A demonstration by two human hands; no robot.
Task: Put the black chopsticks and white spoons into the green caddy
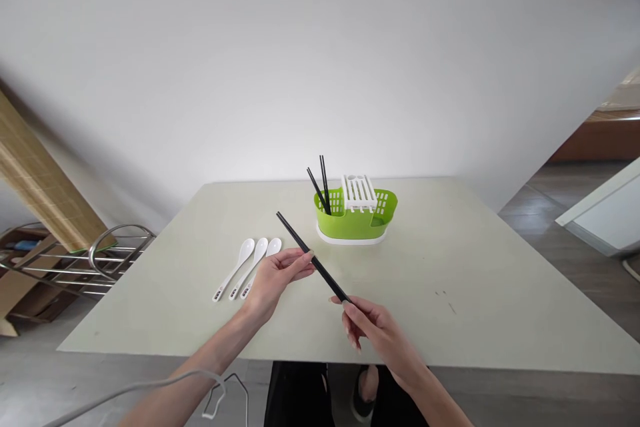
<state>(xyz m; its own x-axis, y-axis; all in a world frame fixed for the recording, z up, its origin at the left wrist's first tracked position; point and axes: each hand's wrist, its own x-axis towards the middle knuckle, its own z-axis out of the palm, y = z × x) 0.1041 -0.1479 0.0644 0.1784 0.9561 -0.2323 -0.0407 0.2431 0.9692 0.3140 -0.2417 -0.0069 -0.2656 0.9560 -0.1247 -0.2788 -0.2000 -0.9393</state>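
Observation:
Black chopsticks [327, 276], lying close together, are held slantwise above the table between my two hands. My left hand [280, 275] pinches them near the middle, thumb on top. At their lower end my right hand [373, 323] grips them between thumb and fingers. Behind the hands stands a green utensil basket [345, 225] on a white base, with a white slotted rack [359, 192] across its top. More black chopsticks [324, 187] lean upright in the basket's left part. Three white spoons [245, 251] lie side by side left of my left hand, which partly covers one.
The pale table [425, 307] meets a white wall [320, 67] at the back. At the left are a metal rack [110, 260] and a bamboo-like panel [45, 173]. A grey cable [140, 387] crosses below my left forearm region, near the table's front edge.

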